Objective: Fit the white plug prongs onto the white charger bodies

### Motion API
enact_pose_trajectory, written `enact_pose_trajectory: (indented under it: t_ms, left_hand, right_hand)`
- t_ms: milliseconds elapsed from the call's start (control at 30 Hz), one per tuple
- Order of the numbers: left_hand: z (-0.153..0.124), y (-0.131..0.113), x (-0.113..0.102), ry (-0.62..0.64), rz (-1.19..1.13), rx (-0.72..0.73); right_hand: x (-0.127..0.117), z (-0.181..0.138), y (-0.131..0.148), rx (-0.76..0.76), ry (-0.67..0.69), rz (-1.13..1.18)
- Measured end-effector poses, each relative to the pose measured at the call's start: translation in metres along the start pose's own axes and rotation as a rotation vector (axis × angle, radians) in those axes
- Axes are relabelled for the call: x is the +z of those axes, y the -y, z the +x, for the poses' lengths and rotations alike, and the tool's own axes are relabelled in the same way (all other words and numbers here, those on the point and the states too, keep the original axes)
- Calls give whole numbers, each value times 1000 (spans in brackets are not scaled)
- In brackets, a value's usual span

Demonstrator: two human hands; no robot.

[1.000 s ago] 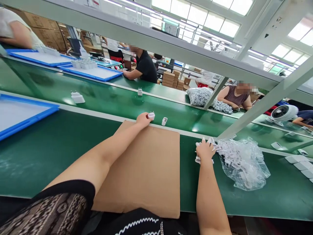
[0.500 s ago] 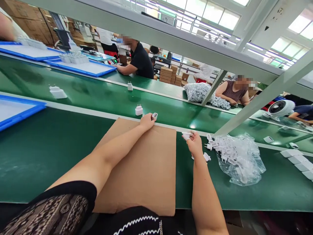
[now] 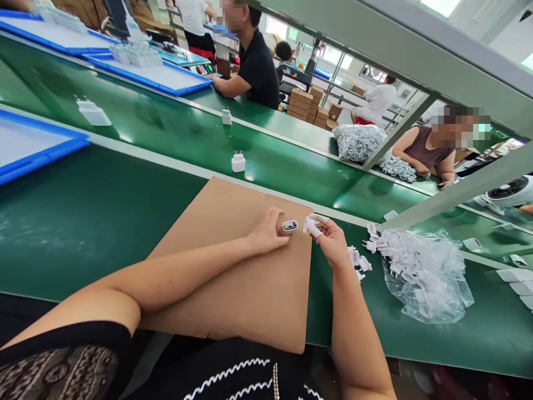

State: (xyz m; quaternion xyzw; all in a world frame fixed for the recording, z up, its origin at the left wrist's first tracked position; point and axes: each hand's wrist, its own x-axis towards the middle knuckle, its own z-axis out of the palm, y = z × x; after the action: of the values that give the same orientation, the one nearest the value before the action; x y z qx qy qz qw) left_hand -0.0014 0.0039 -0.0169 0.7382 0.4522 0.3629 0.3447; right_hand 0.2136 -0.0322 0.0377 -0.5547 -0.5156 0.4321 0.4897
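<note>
My left hand (image 3: 268, 232) is closed around a white charger housing (image 3: 290, 226), whose open end faces right and shows parts inside. Just to its right, my right hand (image 3: 331, 239) pinches a white plug cover (image 3: 310, 225); a small gap separates the two pieces. White covering shows on fingers of the right hand. Both hands are above the upper right part of a brown cardboard sheet (image 3: 233, 266). Loose white plug covers (image 3: 358, 261) lie beside my right wrist, next to a clear plastic bag (image 3: 441, 278) full of similar covers.
On the green conveyor belt beyond the white rail stand assembled chargers (image 3: 239, 161). A blue-rimmed tray (image 3: 50, 153) is at left. White housings (image 3: 516, 283) lie at far right. A slanted metal post (image 3: 453, 186) rises behind the bag. Co-workers sit across the line.
My left hand has brought the housing from the rail back over the cardboard, toward my right hand. My right hand now holds the plug cover close to the housing. The view has shifted.
</note>
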Motion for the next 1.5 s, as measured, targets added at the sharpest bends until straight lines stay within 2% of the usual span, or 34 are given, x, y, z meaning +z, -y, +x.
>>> enact_pose_trajectory:
  t_ms: [67,167,233,300,400,467,633,767,933,1067,1133,1267,1300,1333,1467,1500]
  left_hand:
    - [5,5,-4,43,-13,117]
    - [15,12,-9,281,-80,323]
    - [17,15,-8,345,-119,381]
    - [16,15,-5,293,-131,321]
    - [11,13,-1,184,-78,142]
    - [9,10,-2,153,-45,108]
    - [13,7,-6,312,-110,229]
    - [13,3,-1,289,-162,165]
    - [5,0,-2,252,-183,74]
    - [5,3,-7,353,-314,68]
    - [6,4,-5,364,-331,59]
    - [9,1,-3,177,-248,41]
    - [10,0,-4,163,-252,21]
    - [10,-1,-7,187,-274,-7]
    - [13,-2,-20,431,-420,-124]
    - [13,-2,-23,451,-433,-142]
  right_hand:
    - [4,0,-4,13,-20,-20]
    - [9,0,-9,-7,-69,-111]
    - [10,-1,-11,-30,-93,-181]
    - [12,-2,-10,-52,-117,-232]
    - [13,-4,-8,-86,-137,-285]
    - [13,-5,-7,-105,-140,-304]
    - [7,-4,-8,-52,-238,-342]
    - [12,-1,-14,101,-204,-181]
    - [32,2,-23,141,-198,116]
    - [34,4,-21,138,-180,183]
    - [32,3,-18,125,-183,134]
    - [29,-3,-8,-8,-245,-126]
    - [29,-5,-6,-50,-245,-186]
    - [29,-8,-4,-93,-232,-240]
    - [30,-19,0,-297,-97,-494]
    - [31,-21,1,-339,-62,-572]
